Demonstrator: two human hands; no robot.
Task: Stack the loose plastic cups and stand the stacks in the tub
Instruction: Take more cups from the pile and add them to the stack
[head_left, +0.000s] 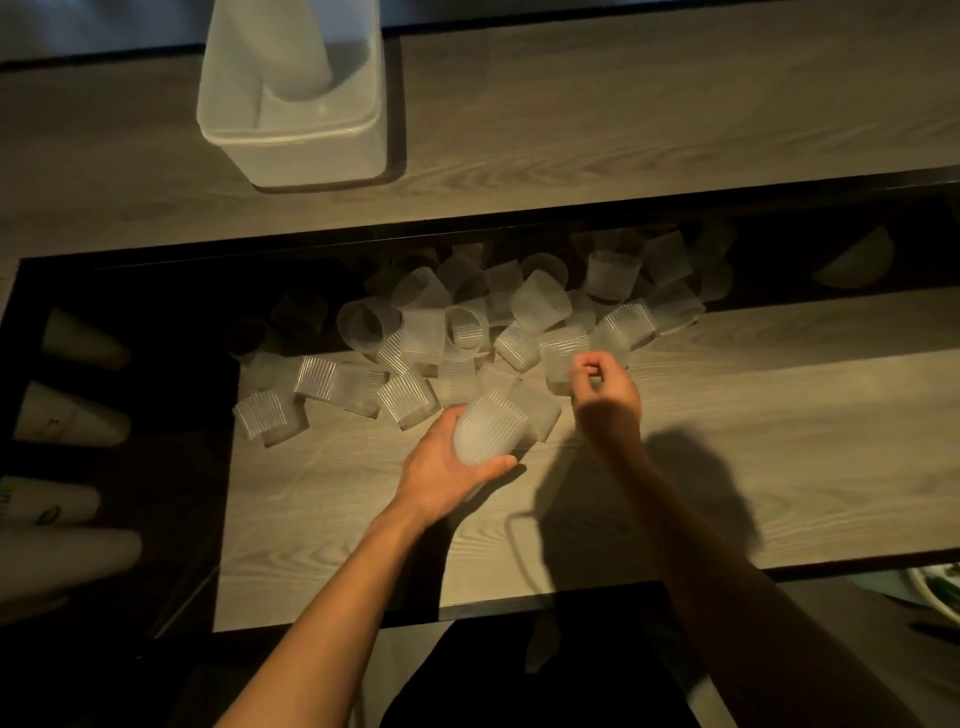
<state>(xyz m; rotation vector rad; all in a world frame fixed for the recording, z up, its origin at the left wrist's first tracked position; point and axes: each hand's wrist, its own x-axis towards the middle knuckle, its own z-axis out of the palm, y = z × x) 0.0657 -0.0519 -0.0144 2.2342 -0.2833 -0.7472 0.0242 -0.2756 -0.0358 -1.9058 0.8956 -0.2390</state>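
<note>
- At the far left, in the dark beside the surface (727, 441), several pale cone-shaped cups (83, 340) lie on their sides.
- Far and left of middle, the tub (311, 150) stands on a wooden top, with a tall stack (280, 47) upright in its right half.
- The loose cups (467, 332) sprawl in a heap across the middle, most tipped over, and the far ones are lost in shadow.
- The left hand (441, 467) has its fingers wrapped round a short stack (485, 431), tilted at the heap's near edge.
- Just right of it, the right hand (608, 389) hovers over the heap, fingers curled in. It is blurred, so I cannot tell whether they pinch a cup.
- At the far right, a pale bowl (857, 265) sits in shadow.
</note>
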